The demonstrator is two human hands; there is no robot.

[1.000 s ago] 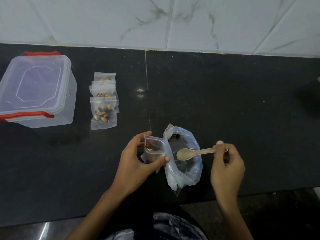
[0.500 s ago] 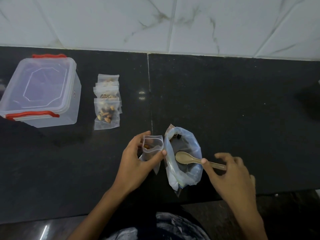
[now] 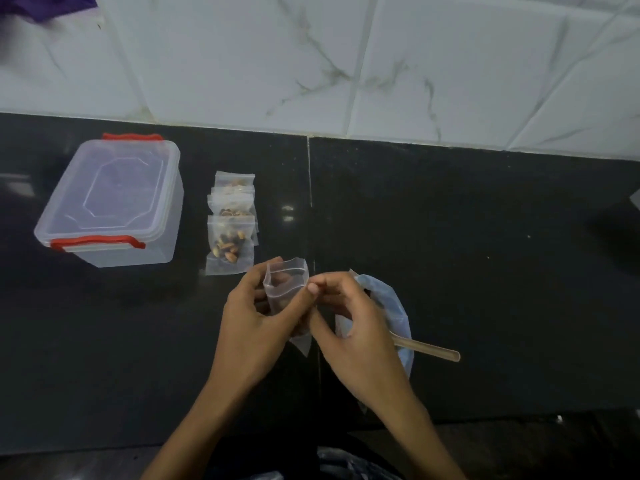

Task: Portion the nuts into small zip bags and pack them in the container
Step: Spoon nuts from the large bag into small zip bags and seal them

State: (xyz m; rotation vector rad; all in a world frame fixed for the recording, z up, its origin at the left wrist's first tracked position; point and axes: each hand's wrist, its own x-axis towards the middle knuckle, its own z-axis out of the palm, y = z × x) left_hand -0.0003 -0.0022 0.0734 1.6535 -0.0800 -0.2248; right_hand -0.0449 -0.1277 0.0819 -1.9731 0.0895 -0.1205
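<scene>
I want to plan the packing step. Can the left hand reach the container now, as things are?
Probably not yet. The counter between the left hand and the container looks free, with the filled bags off to the side, but the hand is gripping a small bag, and the lid appears closed.

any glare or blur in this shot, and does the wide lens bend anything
Head view: a small double glare spot on the black counter near its seam; the hands and the small zip bag look softly blurred; the tile edge along the wall tilts, dropping toward the right; the far right counter falls into shadow.
</scene>
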